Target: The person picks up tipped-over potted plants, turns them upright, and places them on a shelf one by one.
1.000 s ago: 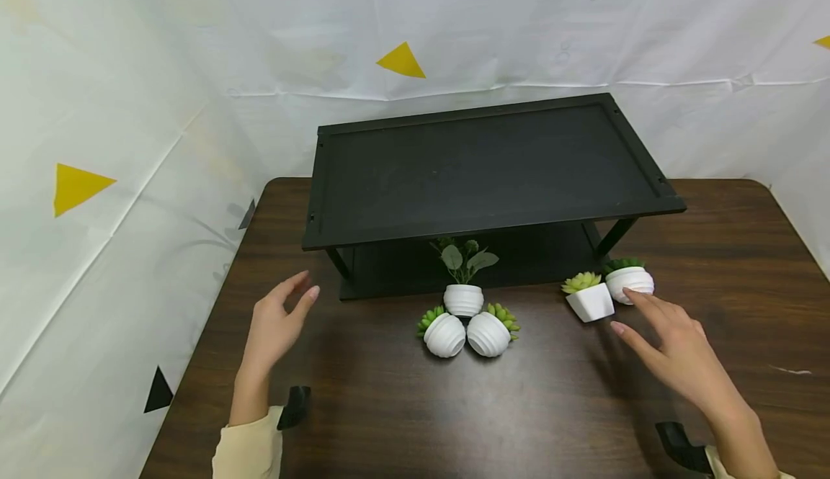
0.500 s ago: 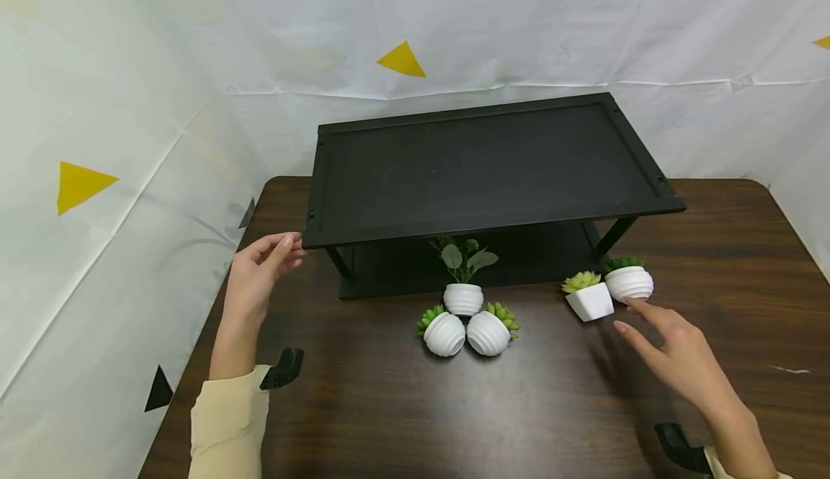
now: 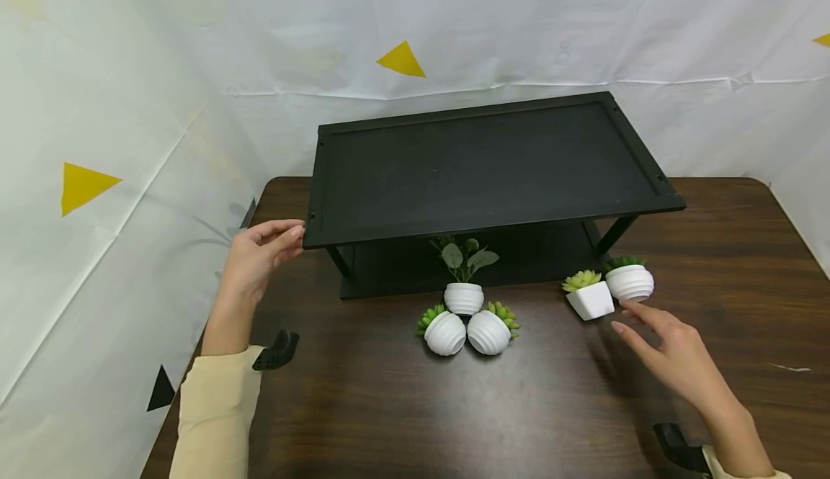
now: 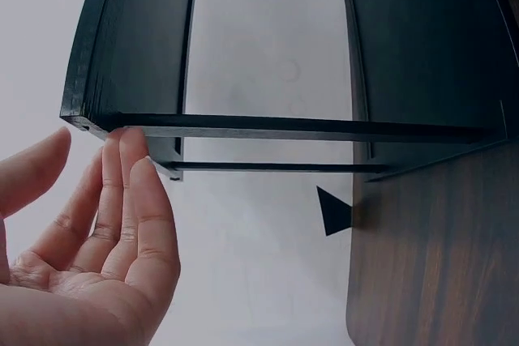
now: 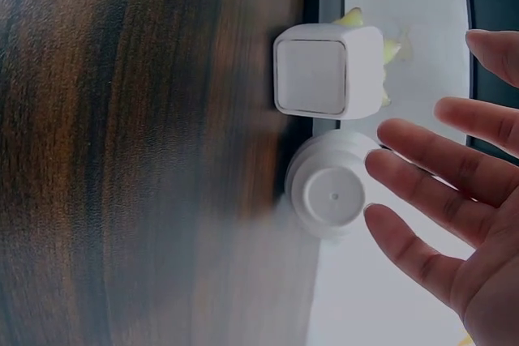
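Note:
A black two-tier shelf (image 3: pixel 493 169) stands at the back of the brown table. At the front left corner of its top board is my left hand (image 3: pixel 254 257). In the left wrist view the fingers (image 4: pixel 154 208) of that hand are nearly straight, tips right at the board's edge, thumb held apart. My right hand (image 3: pixel 674 353) hovers with relaxed fingers by a ribbed white pot (image 3: pixel 630 283) with dark green leaves. Beside that one lies a tilted square white pot (image 3: pixel 591 302) with a pale green succulent. Both pots show their bases in the right wrist view.
Three more white pots are grouped at the shelf's front middle: a leafy one (image 3: pixel 463 299) upright, and a left succulent pot (image 3: pixel 445 335) and a right succulent pot (image 3: pixel 489 333) tipped over. White sheeting (image 3: pixel 194 140) hangs behind and left of the table (image 3: pixel 389 414).
My left hand has moved up and left to the corner of the shelf's top board. The right hand has barely shifted, and the pots stay where they were.

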